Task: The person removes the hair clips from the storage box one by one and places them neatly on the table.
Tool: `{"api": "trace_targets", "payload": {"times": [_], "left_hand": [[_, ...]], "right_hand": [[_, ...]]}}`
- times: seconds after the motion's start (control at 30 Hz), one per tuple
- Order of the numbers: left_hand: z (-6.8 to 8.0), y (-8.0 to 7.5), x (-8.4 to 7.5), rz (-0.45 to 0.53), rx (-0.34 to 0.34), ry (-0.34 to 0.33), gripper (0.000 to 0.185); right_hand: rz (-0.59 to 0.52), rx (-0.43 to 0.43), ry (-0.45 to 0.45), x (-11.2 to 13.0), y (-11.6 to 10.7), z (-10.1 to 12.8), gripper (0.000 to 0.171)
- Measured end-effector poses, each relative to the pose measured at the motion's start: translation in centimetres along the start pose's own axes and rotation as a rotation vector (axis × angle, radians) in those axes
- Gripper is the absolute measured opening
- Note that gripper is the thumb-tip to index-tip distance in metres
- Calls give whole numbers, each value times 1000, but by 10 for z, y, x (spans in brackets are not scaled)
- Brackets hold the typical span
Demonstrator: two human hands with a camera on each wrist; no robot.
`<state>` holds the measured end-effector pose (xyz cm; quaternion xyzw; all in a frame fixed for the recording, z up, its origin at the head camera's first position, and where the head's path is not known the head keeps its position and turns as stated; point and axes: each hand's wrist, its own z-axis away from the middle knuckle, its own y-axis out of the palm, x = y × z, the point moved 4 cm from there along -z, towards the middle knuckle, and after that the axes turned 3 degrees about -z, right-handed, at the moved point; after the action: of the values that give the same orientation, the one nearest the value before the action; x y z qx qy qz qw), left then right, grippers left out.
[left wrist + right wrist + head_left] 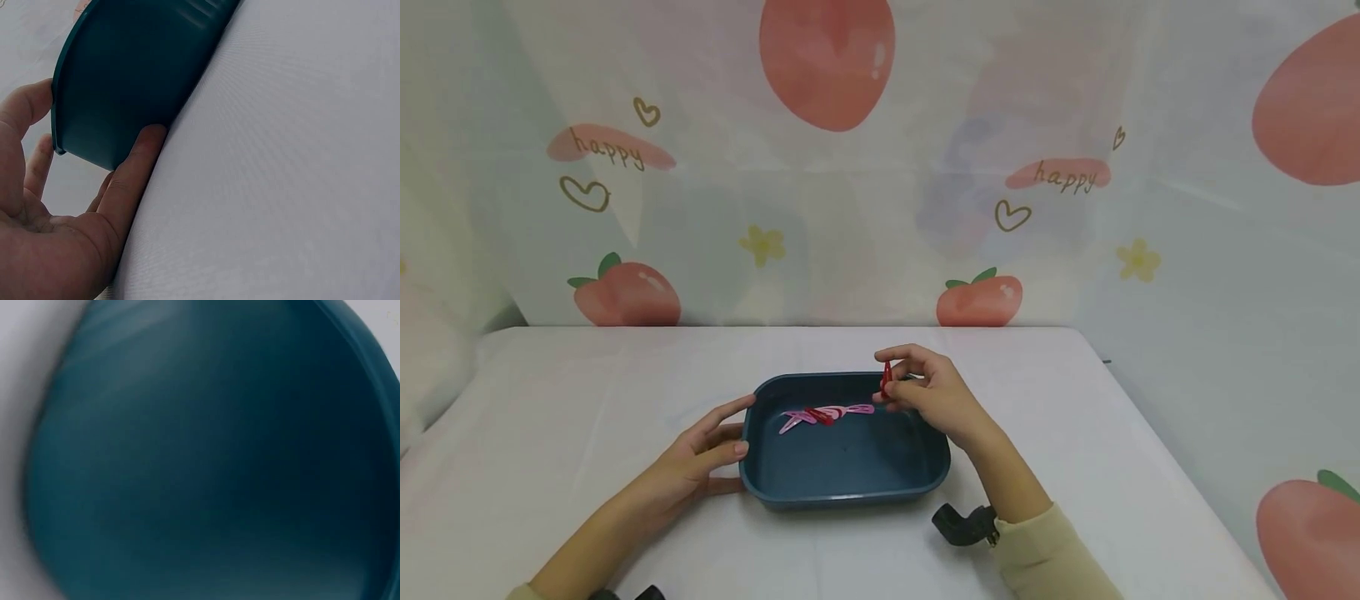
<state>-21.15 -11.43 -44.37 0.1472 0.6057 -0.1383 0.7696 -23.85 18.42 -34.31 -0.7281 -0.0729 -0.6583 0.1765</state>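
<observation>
A dark blue tray point(850, 458) stands on the table, with several pink and red snap hair clips point(827, 414) lying together toward the left of its floor. Above the tray's right part, my right hand point(928, 387) pinches a red snap hair clip point(887, 379) upright between thumb and fingers. My left hand point(696, 458) touches the left end of the tray, its fingers spread along the rim and side. In the left wrist view, fingertips point(150, 134) rest against the tray's outer wall point(125, 81). Only the tray's side point(187, 456) fills the right wrist view, blurred; the right hand is out of it.
White cloth covers the table point(625, 375), and a patterned curtain point(850, 208) hangs behind it. A black wrist-camera piece point(962, 525) sits by the right wrist, just off the tray's near right corner. The table's right edge slopes down toward the viewer.
</observation>
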Motion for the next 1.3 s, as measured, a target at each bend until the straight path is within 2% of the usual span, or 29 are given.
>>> {"api": "trace_targets", "payload": {"times": [0.33,0.63,1.0,1.3], "left_hand": [[0,0,0,-2,-20,-6,56],[-1,0,0,3,9,7,55],[0,1,-3,-10,4,13,55],[-1,0,-1,-9,-3,3,56]], "right_hand": [[-28,-43,-28,-2,-17,-2,35],[16,-85,-87,-10,-36,-4,34],[11,-145,-102,-13,-58,-1,33],[1,-158,-84,-17,-71,-1,27]]}}
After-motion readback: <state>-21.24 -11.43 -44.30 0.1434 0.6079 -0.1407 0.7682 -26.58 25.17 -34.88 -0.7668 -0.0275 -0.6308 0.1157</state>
